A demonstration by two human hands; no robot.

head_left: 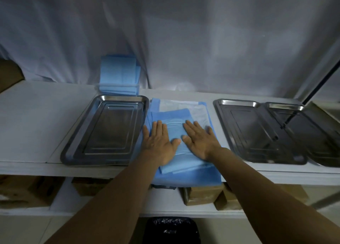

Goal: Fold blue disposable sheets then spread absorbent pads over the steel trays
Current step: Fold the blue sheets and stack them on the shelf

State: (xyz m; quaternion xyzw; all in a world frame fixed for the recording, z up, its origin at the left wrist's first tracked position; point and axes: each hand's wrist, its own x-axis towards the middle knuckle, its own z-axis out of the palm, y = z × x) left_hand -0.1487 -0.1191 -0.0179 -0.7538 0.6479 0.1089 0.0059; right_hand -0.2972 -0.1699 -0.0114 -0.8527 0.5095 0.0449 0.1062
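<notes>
A folded blue sheet (174, 118) lies on top of a pile of blue sheets and a white pad (195, 109) at the middle of the white table. My left hand (159, 142) and my right hand (199, 141) both press flat on the folded sheet, fingers straight and side by side. One steel tray (73, 148) sits left of the pile. Two more steel trays (226, 126) (287, 105) sit to the right, the far one partly overlapped. A stack of blue sheets (118, 74) leans against the backdrop behind the left tray.
A pale cloth backdrop (184, 32) hangs behind the table. A black rod (316, 89) slants down over the right trays. Brown cardboard boxes (202, 194) stand on the lower shelf, and a black bag (171, 229) sits on the floor below.
</notes>
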